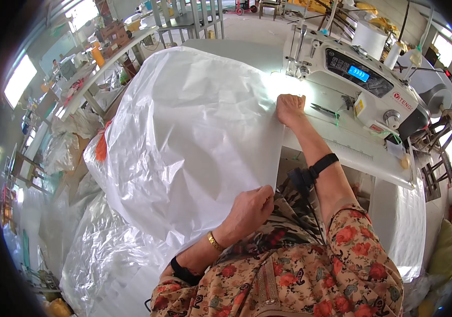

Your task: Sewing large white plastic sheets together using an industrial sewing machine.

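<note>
Beside the sewing machine (366,74) and dark snips (322,110), the right fingers (292,100) and left fingers (264,195) grip a white sheet (204,127).

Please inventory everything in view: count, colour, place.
Plastic sheet: one, white, centre
Sewing machine: one, white, upper right
Sewing table: one, pale, under machine
Thread cones: two visible, white, behind machine
Thread snips: one, dark, on sewing table
Plastic sheeting: uncountable, clear, heaped lower left
Workbench: one, pale, upper left
Container: one, orange, on workbench
Slatted metal furniture: count unclear, grey, top
Background clutter: uncountable, mixed colours, both sides
Wristband: one, gold, left wrist
Straps: two, black, one per forearm
Floral top: one, multicoloured, lower centre
Left hand: one, bare, closed at sheet's lower right edge
Right hand: one, bare, closed at sheet's upper right edge
</note>
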`<state>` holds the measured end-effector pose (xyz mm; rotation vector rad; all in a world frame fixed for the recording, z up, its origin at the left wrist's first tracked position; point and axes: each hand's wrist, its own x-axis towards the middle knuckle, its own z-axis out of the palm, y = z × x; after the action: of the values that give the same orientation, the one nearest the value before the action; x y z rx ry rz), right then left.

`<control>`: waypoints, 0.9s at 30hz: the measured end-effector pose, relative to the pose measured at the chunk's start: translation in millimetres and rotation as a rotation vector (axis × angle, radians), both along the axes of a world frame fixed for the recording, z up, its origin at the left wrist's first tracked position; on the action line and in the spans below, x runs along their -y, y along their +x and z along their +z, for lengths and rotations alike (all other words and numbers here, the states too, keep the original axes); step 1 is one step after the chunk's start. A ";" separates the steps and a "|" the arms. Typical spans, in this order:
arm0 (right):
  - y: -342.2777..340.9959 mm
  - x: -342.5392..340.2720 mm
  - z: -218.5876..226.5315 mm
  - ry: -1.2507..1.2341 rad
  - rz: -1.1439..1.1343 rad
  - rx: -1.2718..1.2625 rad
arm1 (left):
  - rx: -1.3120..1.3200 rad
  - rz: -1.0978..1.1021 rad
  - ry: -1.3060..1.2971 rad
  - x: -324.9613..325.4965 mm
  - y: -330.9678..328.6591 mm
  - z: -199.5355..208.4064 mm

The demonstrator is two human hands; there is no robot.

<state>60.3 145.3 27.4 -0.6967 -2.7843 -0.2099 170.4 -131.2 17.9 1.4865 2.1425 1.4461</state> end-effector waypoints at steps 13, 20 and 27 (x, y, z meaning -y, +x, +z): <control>8.2 -6.8 -3.2 -0.150 -0.068 0.009 | -0.107 0.037 0.017 -2.9 6.3 -11.2; 22.8 6.4 -2.6 -0.203 -0.075 0.012 | -0.184 0.070 -0.031 0.3 10.7 -16.3; 19.9 19.1 -0.6 -0.167 -0.124 -0.052 | -0.207 0.024 -0.096 1.0 12.1 -17.4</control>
<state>80.2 126.2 26.8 -0.9027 -2.7335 0.0179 182.4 -132.1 0.5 1.6453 2.3182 1.2243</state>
